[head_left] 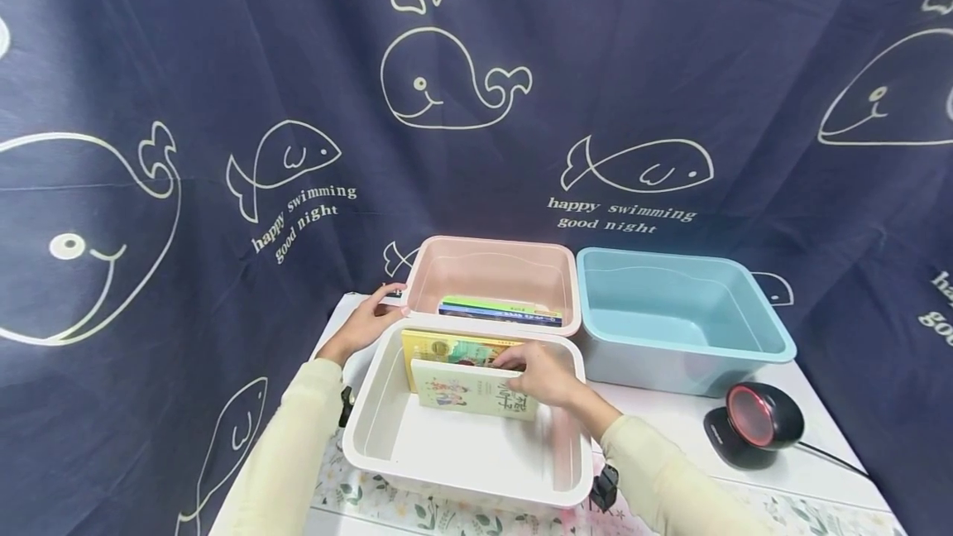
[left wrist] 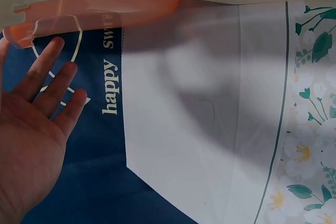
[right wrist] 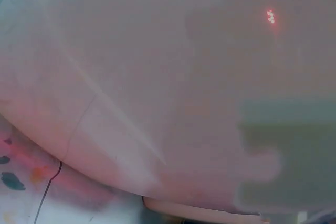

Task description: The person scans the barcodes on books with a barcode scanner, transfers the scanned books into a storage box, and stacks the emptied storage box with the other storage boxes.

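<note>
In the head view a white bin [head_left: 476, 488] stands at the front. Two books are upright inside it: a pale green book [head_left: 465, 390] with small drawn figures, and behind it a yellow picture book [head_left: 428, 346]. My right hand [head_left: 547, 375] pinches the pale green book near its upper right corner, fingers over the top edge and thumb on the front cover. My left hand [head_left: 365, 325] is at the left front corner of the pink bin [head_left: 491, 248], its fingers extended by the rim. In the left wrist view, that hand [left wrist: 37, 124] shows its palm.
Thin books [head_left: 499, 310] lie low in the pink bin, behind the white one. A blue bin [head_left: 670, 337] stands at right. Before it sits a black round device [head_left: 767, 416] with a red-lit face and a cord. A navy whale-print curtain [head_left: 462, 172] hangs behind the table.
</note>
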Motion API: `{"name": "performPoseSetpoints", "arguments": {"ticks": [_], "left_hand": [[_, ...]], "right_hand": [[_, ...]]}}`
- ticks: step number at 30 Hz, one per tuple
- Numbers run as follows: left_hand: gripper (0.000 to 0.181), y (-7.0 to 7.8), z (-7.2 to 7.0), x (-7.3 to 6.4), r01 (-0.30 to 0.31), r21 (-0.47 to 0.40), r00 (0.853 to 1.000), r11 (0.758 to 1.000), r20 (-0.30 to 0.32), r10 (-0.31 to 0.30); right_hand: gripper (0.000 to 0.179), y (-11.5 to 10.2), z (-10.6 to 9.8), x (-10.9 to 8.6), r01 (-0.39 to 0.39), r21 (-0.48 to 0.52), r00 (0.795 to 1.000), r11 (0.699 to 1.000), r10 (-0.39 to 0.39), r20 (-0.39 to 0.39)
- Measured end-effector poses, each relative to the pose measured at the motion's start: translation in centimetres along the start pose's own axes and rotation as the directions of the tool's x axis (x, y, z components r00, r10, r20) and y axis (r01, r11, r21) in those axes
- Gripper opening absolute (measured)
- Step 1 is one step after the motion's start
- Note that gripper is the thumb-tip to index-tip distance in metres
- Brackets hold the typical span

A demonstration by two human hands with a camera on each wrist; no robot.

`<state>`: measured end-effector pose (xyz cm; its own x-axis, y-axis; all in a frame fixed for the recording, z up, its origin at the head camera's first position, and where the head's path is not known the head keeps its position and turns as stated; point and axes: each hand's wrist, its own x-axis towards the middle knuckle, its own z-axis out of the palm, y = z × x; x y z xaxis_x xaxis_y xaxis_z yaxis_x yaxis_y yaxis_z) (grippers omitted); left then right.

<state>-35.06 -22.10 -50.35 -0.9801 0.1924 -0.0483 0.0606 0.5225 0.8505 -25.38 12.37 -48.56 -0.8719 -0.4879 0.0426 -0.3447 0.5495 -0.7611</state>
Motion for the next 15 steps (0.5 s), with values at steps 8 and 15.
{"name": "performPoseSetpoints", "arguments": {"ticks": [8,15], "left_hand": [[0.055,-0.2,0.1,0.0,-0.016,-0.003,1.000,1.000,-0.002,0.016],[0.056,-0.2,0.1,0.0,-0.012,-0.007,1.000,1.000,-0.005,0.012]], "right_hand": [[0.028,-0.1,0.3,0.0,-0.037,-0.037,0.999,0.999,0.038,0.007],[0.025,-1.1,0.2,-1.1,-0.014,0.048,1.000,0.999,0.015,-0.019]]}}
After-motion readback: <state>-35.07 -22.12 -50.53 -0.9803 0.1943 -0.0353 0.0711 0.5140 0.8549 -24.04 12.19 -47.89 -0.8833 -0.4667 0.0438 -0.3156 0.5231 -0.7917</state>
